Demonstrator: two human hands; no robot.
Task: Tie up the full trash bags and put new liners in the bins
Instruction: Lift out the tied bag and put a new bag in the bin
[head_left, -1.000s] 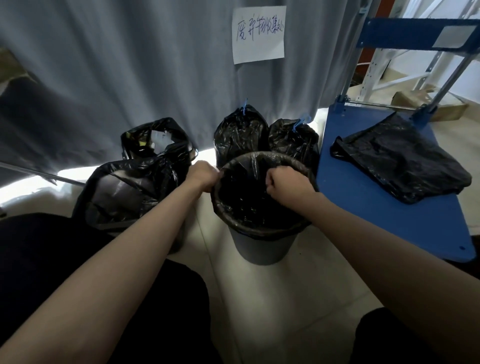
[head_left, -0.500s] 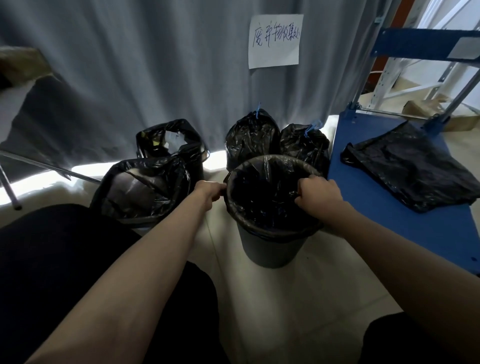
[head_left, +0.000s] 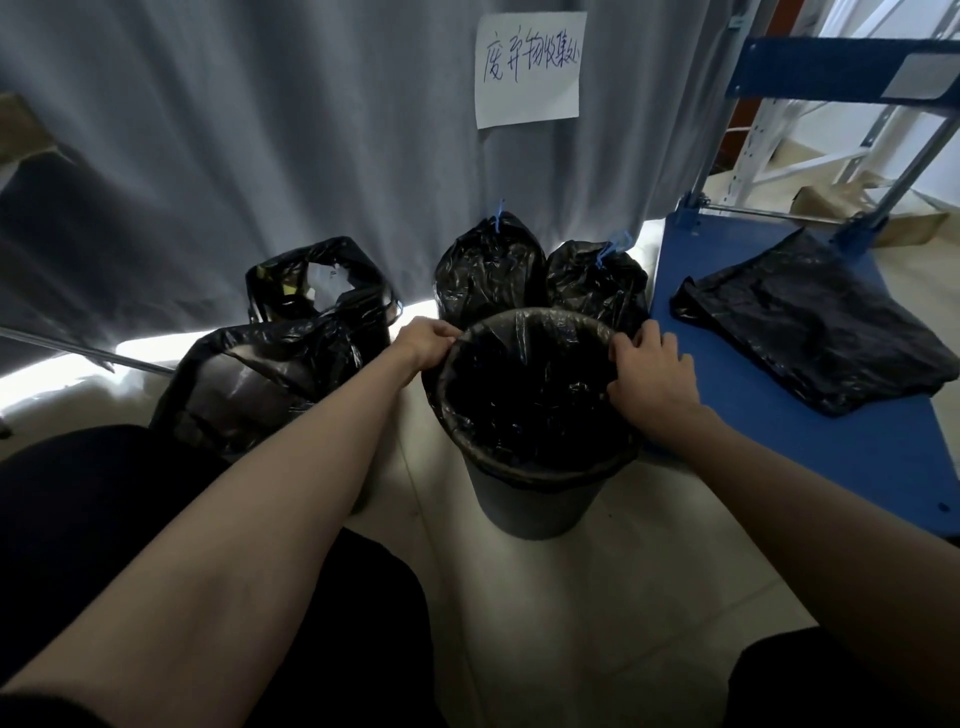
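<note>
Two hands work the rim of the grey bin (head_left: 524, 506): our left hand (head_left: 427, 340) pinches the fresh black liner (head_left: 524, 400) at the rim's left side, our right hand (head_left: 649, 371) has fingers curled over the liner edge on the right. We hold opposite sides, prob. to stretch the film evenly and fold it down over the lip so it won't slip in. The liner looks seated most of the way round.

Just behind the bin stand two tied bags (head_left: 485, 267) w/ blue drawstrings, parked against the grey curtain (head_left: 260, 130), out of the way. Left of us, two more bins w/ open black bags (head_left: 270, 374), not yet tied. To the right, spare liners (head_left: 815, 322) lie on a blue cart (head_left: 841, 457), within reach. A paper sign (head_left: 530, 67) on the curtain carries handwritten Chinese; we read it as approx. "废弃物收集处", not certain.
</note>
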